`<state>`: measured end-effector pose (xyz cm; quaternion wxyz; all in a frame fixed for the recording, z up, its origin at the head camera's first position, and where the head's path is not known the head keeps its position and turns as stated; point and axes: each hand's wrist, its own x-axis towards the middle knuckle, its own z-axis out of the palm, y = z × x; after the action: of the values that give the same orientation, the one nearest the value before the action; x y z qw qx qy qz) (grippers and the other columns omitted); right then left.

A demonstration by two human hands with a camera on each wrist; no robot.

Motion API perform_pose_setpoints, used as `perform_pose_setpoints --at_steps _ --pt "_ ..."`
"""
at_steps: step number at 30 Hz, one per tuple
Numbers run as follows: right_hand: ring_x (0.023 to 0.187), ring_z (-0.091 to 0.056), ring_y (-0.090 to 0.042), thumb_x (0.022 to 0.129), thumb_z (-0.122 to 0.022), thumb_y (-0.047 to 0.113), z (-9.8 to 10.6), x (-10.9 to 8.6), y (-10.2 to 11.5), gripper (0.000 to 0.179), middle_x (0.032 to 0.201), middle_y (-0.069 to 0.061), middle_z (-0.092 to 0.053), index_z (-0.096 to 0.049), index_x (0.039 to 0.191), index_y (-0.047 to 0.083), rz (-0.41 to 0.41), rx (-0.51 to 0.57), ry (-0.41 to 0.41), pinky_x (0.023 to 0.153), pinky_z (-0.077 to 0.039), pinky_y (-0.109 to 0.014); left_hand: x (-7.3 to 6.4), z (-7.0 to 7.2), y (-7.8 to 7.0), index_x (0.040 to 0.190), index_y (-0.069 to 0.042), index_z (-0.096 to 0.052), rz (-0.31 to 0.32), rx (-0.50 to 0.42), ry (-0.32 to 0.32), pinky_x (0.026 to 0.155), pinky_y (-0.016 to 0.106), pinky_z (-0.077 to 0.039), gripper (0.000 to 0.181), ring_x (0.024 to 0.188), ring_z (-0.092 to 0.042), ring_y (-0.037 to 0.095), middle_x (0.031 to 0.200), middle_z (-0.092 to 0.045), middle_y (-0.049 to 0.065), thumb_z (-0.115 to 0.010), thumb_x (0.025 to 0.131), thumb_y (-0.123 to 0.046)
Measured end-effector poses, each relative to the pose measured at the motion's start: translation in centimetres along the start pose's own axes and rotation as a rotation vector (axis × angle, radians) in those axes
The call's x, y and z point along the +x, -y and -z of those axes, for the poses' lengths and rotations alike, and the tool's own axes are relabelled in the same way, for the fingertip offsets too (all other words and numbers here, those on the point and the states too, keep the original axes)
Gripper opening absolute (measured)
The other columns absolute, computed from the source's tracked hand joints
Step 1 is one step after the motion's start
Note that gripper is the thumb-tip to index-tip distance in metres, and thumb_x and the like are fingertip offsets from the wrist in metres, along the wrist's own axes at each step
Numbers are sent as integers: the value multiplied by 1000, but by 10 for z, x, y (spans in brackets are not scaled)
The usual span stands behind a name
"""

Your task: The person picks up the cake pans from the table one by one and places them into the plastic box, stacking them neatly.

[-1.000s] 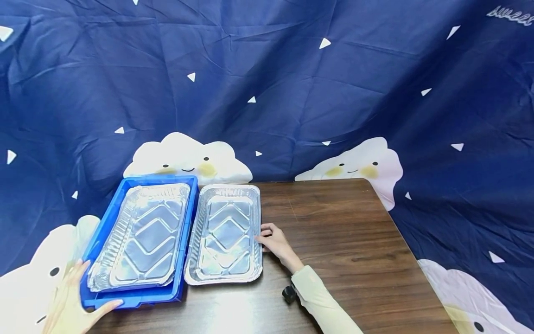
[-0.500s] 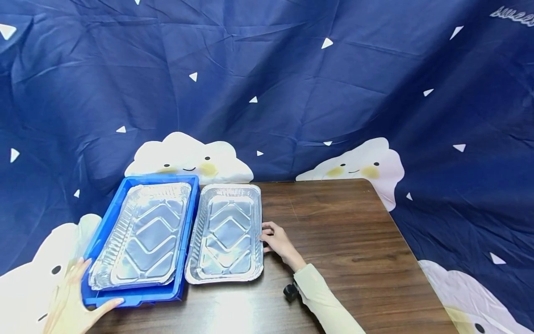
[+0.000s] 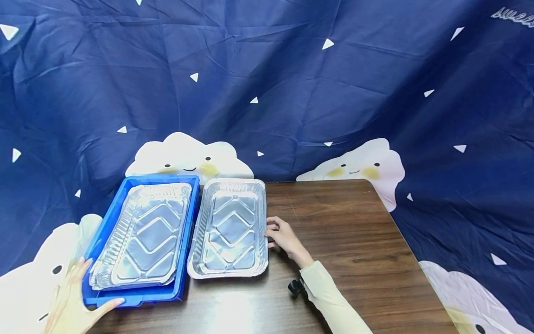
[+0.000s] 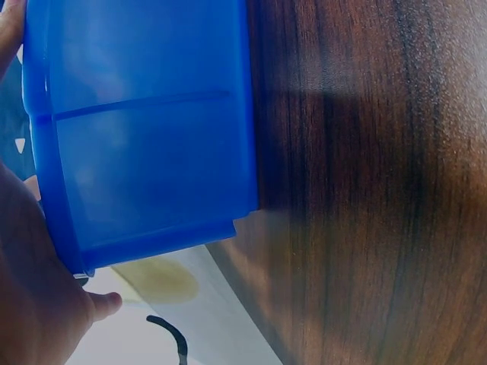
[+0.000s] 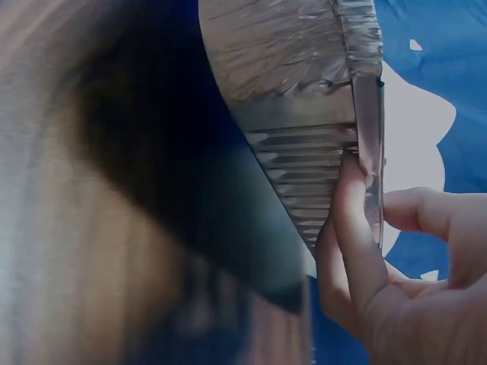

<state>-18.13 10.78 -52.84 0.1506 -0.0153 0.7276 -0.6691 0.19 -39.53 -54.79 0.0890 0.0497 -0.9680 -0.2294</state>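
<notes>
My left hand (image 3: 73,297) holds the near left corner of a blue plastic bin (image 3: 156,293), its thumb along the front rim and its fingers at the left side. Inside the bin lies a rectangular foil pan (image 3: 156,232) with a zigzag pattern in its base. To the right of the bin is a second foil pan (image 3: 233,227), seemingly lifted off the table on its right side. My right hand (image 3: 284,235) pinches this pan's right rim, thumb above and fingers against the ridged side wall (image 5: 304,163). The bin's outer wall (image 4: 152,129) fills much of the left wrist view.
The dark wood table (image 3: 342,241) reaches to the right of both pans. A blue curtain (image 3: 267,83) with printed clouds hangs behind and beside it. A small black device (image 3: 295,287) sits at my right wrist.
My right hand has moved slightly up and to the right, taking the second foil pan along; that pan looks raised and a little larger. The left hand and blue bin stay put.
</notes>
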Motion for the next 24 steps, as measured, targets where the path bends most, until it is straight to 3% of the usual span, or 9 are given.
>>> perform_pose_setpoints --at_steps 11,24 --pt "94 -71 -22 95 -61 -5 2 -2 41 46 122 -33 -66 -51 139 -14 29 20 17 71 -65 -36 -1 0 -1 167 0 -6 15 4 6 120 67 18 130 156 5 55 169 -3 37 -87 81 -53" --pt "89 -69 -21 94 -63 -4 -37 8 85 43 119 -27 -66 -54 136 -10 51 37 64 71 -65 -36 -1 -1 0 167 0 -7 7 -11 -2 121 68 16 131 156 2 57 170 -4 37 -89 80 -51"
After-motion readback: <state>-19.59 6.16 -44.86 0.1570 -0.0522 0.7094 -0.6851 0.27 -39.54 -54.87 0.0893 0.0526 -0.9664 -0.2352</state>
